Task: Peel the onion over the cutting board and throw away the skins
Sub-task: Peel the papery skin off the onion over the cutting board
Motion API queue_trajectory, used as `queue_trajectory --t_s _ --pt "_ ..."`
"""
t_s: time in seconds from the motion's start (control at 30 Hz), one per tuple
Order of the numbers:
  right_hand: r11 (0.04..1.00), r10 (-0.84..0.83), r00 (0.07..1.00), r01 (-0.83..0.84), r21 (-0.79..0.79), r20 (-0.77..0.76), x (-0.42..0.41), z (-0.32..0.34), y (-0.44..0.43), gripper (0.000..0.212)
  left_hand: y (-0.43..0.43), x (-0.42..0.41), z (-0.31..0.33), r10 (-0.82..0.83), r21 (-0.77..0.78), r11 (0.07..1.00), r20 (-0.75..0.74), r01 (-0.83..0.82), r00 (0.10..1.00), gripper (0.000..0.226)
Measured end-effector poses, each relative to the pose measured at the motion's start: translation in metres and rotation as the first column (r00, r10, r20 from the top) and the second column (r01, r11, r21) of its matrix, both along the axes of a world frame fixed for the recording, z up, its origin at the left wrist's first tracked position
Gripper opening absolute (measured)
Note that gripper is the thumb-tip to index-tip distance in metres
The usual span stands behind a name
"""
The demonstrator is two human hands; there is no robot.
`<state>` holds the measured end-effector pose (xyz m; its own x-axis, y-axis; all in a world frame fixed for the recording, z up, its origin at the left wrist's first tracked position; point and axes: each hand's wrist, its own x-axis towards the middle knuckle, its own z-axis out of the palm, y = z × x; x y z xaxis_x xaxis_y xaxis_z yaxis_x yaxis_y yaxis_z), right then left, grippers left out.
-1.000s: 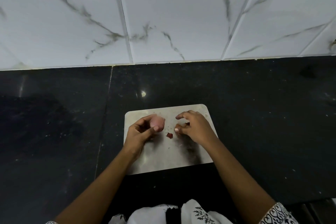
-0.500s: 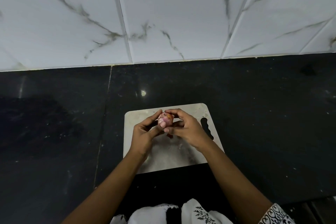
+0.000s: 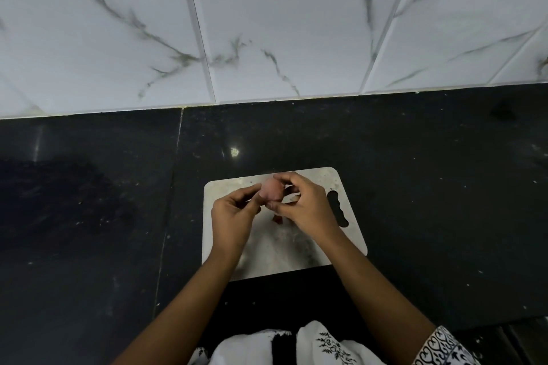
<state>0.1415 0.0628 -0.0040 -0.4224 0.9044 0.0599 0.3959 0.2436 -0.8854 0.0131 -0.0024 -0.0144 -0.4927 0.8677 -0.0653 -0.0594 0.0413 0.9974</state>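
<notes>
Both hands meet above the far half of the cutting board (image 3: 351,243). Left hand (image 3: 234,216) curled, fingertips pinching the small pinkish onion (image 3: 271,189) from its left side; right hand (image 3: 305,206) closed around it from the right, thumb and forefinger bracketing it top and bottom. Onion held in the air, clear of the board surface.

Step in hand, by my reading: peeling, mid-way or later. The onion shows pale and smooth, and whether any skin is left on it cannot be told. Next move likely calls for a fine nail pinch on a loose edge, with the other hand steadying.

Counter (image 3: 430,187): dark stone, bare all round the board, wide room left and right. Tiled wall (image 3: 281,32) well beyond the board's far edge. Board's handle slot (image 3: 338,209) just right of the right hand.

One reddish skin scrap (image 3: 277,218) on the board, under the hands. No bin in view; discarding means reaching off-frame.
</notes>
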Motion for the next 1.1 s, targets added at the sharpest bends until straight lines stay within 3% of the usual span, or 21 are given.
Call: queue_trajectory --t_s 0.23,0.5,0.73,0.83,0.97,1.03,1.1 --pt "0.998 -0.023 1.0 0.022 -0.05 -0.019 0.003 0.004 -0.004 0.048 0.001 0.003 -0.001 0.054 -0.002 0.999 0.104 -0.054 0.993 0.013" --pt "0.991 -0.045 0.997 0.037 -0.129 -0.066 0.003 0.003 -0.008 0.046 0.0 0.006 -0.004 0.121 0.01 0.992 -0.201 -0.122 0.972 0.008" --pt "0.979 0.034 0.994 -0.054 -0.197 -0.103 0.009 -0.001 -0.008 0.048 0.014 -0.012 -0.006 0.026 -0.076 0.996 -0.312 -0.052 0.95 0.005" --pt "0.973 0.034 0.993 -0.059 -0.222 -0.114 0.013 -0.008 -0.008 0.048 0.017 -0.025 -0.011 -0.092 -0.162 0.987 -0.479 0.015 0.873 0.01" --pt "0.964 0.021 0.995 -0.045 -0.261 -0.095 0.019 -0.014 -0.008 0.05 0.013 -0.03 -0.009 -0.408 -0.435 0.896 -0.726 0.089 0.554 0.03" --pt "0.957 0.011 0.995 -0.039 -0.288 -0.099 0.021 -0.013 -0.009 0.05 0.01 -0.031 -0.007 -0.432 -0.457 0.885 -0.729 0.094 0.53 0.033" --pt "0.951 0.0 0.992 -0.04 -0.308 -0.13 0.023 -0.011 -0.01 0.048 0.009 -0.032 -0.004 -0.39 -0.41 0.905 -0.701 0.109 0.597 0.021"
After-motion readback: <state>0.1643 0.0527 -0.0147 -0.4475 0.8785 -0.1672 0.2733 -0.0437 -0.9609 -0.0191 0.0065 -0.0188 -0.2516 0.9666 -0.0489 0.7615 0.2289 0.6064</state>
